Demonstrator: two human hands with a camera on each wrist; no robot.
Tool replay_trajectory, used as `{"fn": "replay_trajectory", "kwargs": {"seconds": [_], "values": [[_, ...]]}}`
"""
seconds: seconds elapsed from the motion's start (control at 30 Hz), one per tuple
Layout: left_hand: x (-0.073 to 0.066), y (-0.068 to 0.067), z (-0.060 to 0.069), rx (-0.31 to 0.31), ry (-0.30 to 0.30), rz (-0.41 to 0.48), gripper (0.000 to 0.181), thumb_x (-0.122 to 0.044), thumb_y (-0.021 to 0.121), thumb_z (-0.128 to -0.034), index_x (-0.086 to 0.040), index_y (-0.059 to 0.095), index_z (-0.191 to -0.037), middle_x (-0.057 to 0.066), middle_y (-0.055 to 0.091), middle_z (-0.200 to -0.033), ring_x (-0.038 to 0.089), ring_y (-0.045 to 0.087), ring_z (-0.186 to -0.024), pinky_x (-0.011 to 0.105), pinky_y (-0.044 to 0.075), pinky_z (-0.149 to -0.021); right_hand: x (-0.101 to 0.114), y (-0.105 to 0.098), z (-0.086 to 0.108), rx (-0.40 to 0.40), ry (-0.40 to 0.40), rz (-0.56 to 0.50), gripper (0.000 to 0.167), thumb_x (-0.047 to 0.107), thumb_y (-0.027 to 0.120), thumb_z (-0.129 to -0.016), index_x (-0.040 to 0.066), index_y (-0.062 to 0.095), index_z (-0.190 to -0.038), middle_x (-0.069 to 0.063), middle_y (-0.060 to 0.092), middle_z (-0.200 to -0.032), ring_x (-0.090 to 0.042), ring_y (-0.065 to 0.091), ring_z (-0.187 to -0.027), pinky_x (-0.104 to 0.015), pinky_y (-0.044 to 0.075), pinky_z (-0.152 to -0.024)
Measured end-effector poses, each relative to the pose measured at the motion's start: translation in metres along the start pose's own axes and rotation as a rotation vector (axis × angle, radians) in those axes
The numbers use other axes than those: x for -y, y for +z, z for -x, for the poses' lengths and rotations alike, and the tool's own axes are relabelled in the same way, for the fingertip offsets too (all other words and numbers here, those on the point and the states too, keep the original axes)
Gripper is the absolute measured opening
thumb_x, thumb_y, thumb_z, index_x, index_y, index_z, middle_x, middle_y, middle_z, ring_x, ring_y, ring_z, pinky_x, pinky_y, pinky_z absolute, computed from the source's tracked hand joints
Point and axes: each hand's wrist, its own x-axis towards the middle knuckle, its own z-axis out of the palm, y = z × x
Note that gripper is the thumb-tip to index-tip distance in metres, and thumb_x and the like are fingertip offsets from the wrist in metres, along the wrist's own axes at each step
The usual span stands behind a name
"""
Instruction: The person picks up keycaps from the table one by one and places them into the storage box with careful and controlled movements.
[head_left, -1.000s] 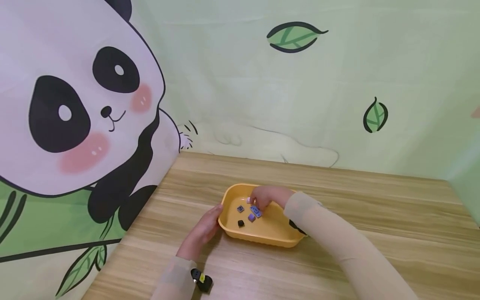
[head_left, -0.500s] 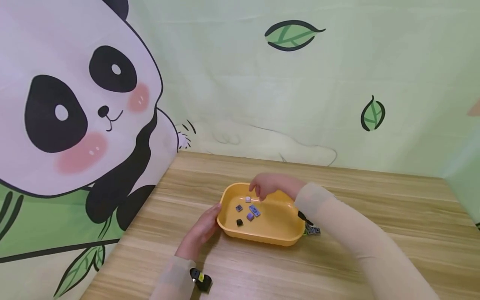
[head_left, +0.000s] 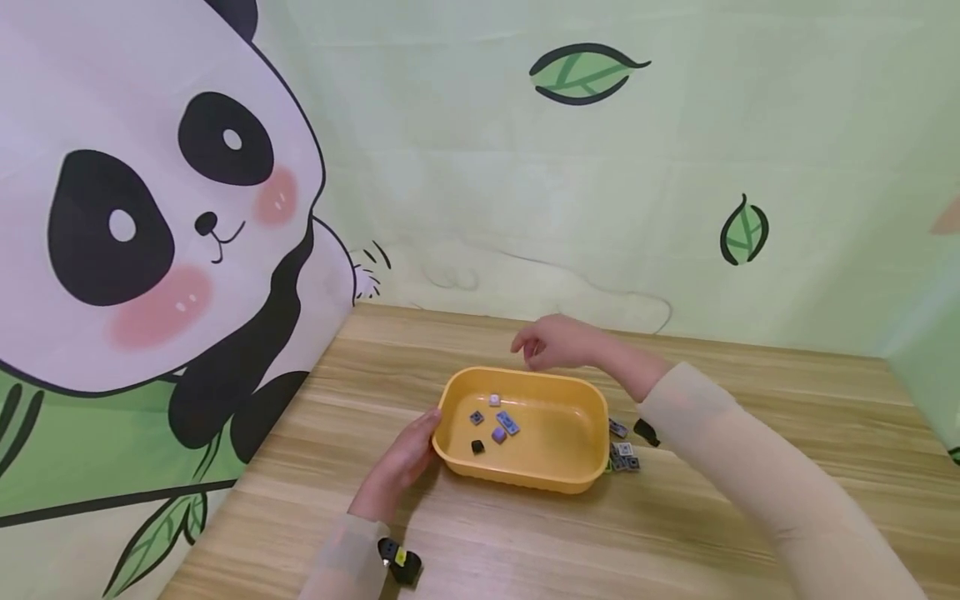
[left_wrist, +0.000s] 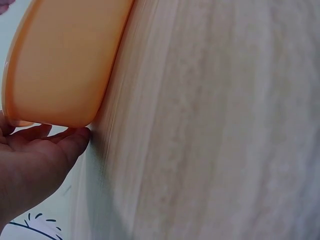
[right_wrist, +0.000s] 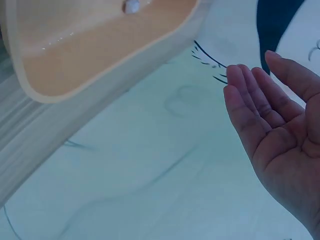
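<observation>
A yellow tray (head_left: pixel 525 482) stands on the wooden table, with several small pieces inside: a white piece (head_left: pixel 494 400), a blue piece (head_left: pixel 507 422), a purple piece (head_left: pixel 498 435), a black piece (head_left: pixel 477 447) and a dark grey piece (head_left: pixel 477 417). My left hand (head_left: pixel 403 458) grips its left end; the left wrist view has the fingers of that hand (left_wrist: pixel 37 162) against the outer wall below the rim. Raised behind the tray's far rim is my right hand (head_left: pixel 566 342), empty, its fingers loosely bent in the right wrist view (right_wrist: pixel 290 115).
Several small grey and white pieces (head_left: pixel 624 457) lie on the table (head_left: pixel 555 542) close to the tray's right end, with another dark piece (head_left: pixel 617 427) just behind them. A wall covering (head_left: pixel 480 167) with a panda (head_left: pixel 255 242) and leaves rises behind and to the left.
My right hand has lifted out of the tray and moved back and rightward past the far rim, uncovering pieces beside the tray's right end. The left hand stays at the tray.
</observation>
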Motion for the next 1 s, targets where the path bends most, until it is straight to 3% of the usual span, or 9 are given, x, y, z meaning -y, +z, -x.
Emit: {"fn": "replay_trajectory", "kwargs": {"seconds": [0.27, 0.6, 0.83, 1.0], "values": [[-0.001, 0.0, 0.0, 0.003, 0.005, 0.002, 0.056, -0.017, 0.02, -0.1126, 0.016, 0.012, -0.157, 0.034, 0.011, -0.167, 0.049, 0.016, -0.156, 0.056, 0.014, -0.13, -0.004, -0.01, 0.041, -0.207, -0.018, -0.086, 0.027, 0.01, 0.064, -0.099, 0.001, 0.069, -0.124, -0.013, 0.076, -0.106, -0.028, 0.07, -0.103, -0.043, 0.06, -0.093], [-0.001, 0.0, -0.001, -0.004, -0.006, -0.006, 0.055, -0.018, 0.02, -0.1128, 0.014, 0.014, -0.158, 0.032, 0.013, -0.168, 0.048, 0.018, -0.156, 0.056, 0.016, -0.129, -0.024, 0.002, 0.098, -0.42, 0.063, -0.221, 0.028, 0.01, 0.065, -0.099, -0.003, 0.068, -0.123, -0.018, 0.074, -0.108, -0.028, 0.069, -0.099, -0.04, 0.062, -0.089], [0.0, 0.0, -0.002, -0.009, -0.013, 0.0, 0.056, -0.019, 0.02, -0.113, 0.014, 0.014, -0.158, 0.032, 0.011, -0.168, 0.047, 0.016, -0.156, 0.056, 0.016, -0.129, -0.049, 0.021, 0.13, -0.448, 0.106, -0.273, 0.035, 0.009, 0.065, -0.099, -0.005, 0.063, -0.13, -0.022, 0.07, -0.118, -0.029, 0.067, -0.105, -0.024, 0.059, -0.087], [0.002, 0.001, -0.002, -0.014, -0.014, 0.003, 0.056, -0.019, 0.019, -0.113, 0.015, 0.014, -0.157, 0.034, 0.014, -0.166, 0.048, 0.018, -0.155, 0.057, 0.017, -0.129, -0.063, 0.046, 0.145, -0.427, 0.127, -0.268, 0.033, 0.01, 0.066, -0.099, -0.005, 0.065, -0.128, -0.02, 0.071, -0.118, -0.026, 0.067, -0.104, -0.027, 0.06, -0.085]]}}
